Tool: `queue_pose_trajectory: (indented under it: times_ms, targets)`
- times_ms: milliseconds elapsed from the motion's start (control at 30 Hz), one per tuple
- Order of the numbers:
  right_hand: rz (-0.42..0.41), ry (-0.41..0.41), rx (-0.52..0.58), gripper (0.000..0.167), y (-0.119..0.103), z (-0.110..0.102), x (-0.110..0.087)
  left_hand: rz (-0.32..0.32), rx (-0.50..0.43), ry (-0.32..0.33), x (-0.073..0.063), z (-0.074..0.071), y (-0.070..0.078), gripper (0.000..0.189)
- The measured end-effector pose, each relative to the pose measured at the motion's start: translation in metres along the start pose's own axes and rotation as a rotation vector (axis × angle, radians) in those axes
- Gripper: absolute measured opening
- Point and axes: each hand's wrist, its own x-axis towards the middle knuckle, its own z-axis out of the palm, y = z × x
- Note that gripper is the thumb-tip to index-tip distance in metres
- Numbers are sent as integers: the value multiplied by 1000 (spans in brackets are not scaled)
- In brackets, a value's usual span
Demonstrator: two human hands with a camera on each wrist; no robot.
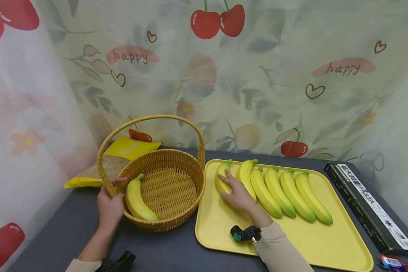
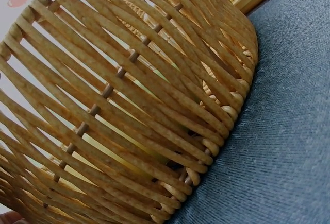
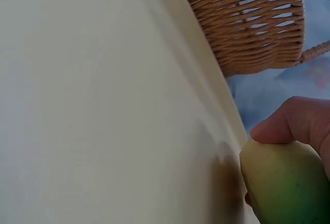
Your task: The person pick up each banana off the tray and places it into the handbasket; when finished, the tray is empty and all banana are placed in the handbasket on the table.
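Observation:
My left hand (image 1: 109, 207) grips the wicker basket (image 1: 193, 211) at its left rim, where the handle joins. Inside the basket lies one yellow banana (image 1: 136, 200); a bit of its yellow shows through the weave (image 2: 129, 95) in the left wrist view. Over the yellow tray (image 1: 238, 240), my right hand (image 1: 238, 192) holds the leftmost banana (image 1: 221, 177), with the thumb pressed on its side. In the right wrist view the greenish end of this banana (image 3: 283, 183) shows beneath the thumb. Several more bananas (image 1: 283, 192) lie in a row on the tray, just right of this hand.
A yellow-and-tan bag (image 1: 119, 158) lies behind the basket on the left. Along the tray's right side is a long black pasta box (image 1: 367, 207), with small wrapped packets (image 1: 394, 262) near its front end. A printed curtain (image 1: 224, 87) hangs behind the dark table (image 1: 163, 253).

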Motion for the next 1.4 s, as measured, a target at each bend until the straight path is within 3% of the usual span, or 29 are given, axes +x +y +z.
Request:
queue_pose_trajectory:
  times_ms: [567, 967, 1400]
  targets:
    - [-53, -2, 43, 63, -30, -36, -11, -4, -10, -4, -1, 1, 0, 41]
    - [-68, 71, -29, 62, -61, -57, -27, -12, -7, -3, 0, 1, 1, 41]
    - [-145, 29, -65, 60, -87, -71, -46, -13, -11, 0, 0, -1, 1, 41]
